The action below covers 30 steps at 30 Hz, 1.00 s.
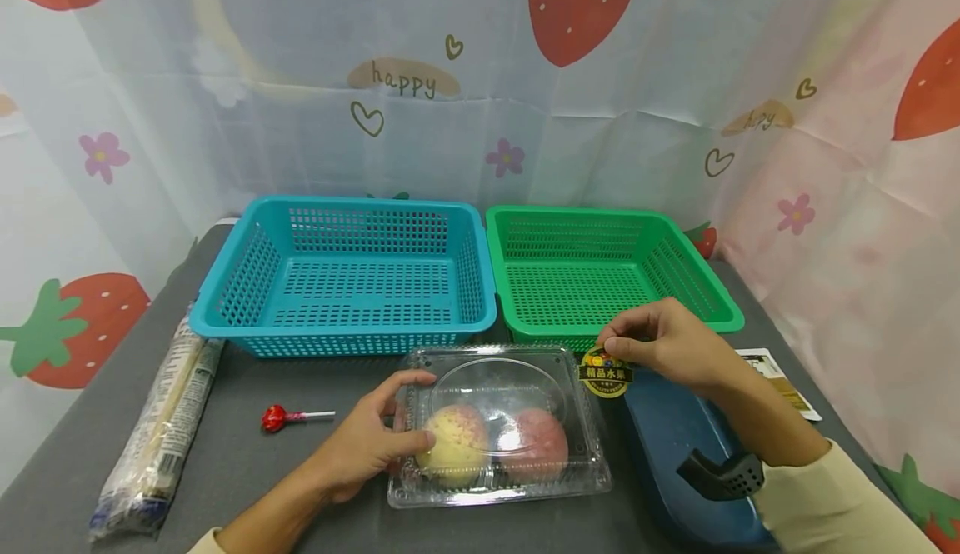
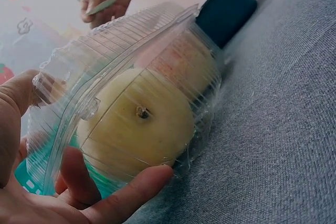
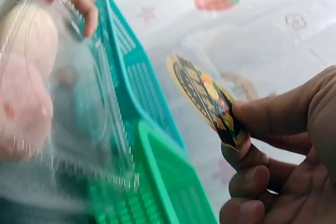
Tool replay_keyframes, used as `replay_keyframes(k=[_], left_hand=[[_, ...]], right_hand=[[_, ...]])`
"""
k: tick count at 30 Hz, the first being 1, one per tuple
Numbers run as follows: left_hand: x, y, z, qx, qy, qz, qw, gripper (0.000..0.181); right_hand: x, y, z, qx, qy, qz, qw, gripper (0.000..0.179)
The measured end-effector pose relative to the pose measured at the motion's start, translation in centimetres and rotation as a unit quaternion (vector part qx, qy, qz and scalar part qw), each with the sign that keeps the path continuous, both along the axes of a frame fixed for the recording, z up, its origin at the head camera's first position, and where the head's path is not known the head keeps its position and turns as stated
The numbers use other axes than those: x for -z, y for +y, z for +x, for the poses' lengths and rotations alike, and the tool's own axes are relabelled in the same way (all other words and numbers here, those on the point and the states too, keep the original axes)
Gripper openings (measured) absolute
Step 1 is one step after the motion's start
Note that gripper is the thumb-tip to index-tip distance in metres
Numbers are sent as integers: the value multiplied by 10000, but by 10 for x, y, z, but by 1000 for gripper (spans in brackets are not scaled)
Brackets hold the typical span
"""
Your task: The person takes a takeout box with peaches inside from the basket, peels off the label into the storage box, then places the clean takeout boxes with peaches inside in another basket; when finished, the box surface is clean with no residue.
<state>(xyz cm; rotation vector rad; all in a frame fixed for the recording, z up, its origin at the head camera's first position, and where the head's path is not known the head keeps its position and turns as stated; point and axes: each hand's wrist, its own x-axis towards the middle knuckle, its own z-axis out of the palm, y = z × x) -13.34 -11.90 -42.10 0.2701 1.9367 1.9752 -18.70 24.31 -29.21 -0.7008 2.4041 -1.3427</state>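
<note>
In the head view, a clear plastic clamshell box [image 1: 501, 479] with two round fruits inside, one yellowish [image 1: 455, 446] and one pinkish-red [image 1: 536, 447], lies at the front middle of the table. My left hand [image 1: 367, 437] holds the box by its left side, thumb over the lid; the left wrist view shows its fingers around that end. Between thumb and fingertips, my right hand [image 1: 667, 341] pinches a round black-and-gold fruit label [image 1: 606, 373] just off the box's right edge. Edge-on in the right wrist view, the label [image 3: 207, 98] shows its printed face.
Behind the box stand a blue basket [image 1: 345, 329] and a green basket [image 1: 615, 212]. A dark blue tray [image 1: 667, 454] sits under the right forearm, with a white-and-brown packet [image 1: 780, 379] beyond it. A red lollipop [image 1: 276, 418] and a long wrapped package [image 1: 161, 429] lie to the left.
</note>
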Motion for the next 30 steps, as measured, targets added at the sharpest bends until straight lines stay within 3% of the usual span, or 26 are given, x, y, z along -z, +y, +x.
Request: replay_keyframes(k=[7, 18, 30], left_hand=[[2, -1, 0, 26, 10, 27, 10000, 69], [0, 1, 1, 8, 31, 57, 10000, 69], [0, 0, 1, 10, 85, 19, 10000, 68]], right_hand=[[11, 26, -8, -541, -148, -239, 9981, 16], [33, 70, -18, -924, -265, -210, 9951, 12], [67, 95, -25, -403, -752, 164, 9962, 12]])
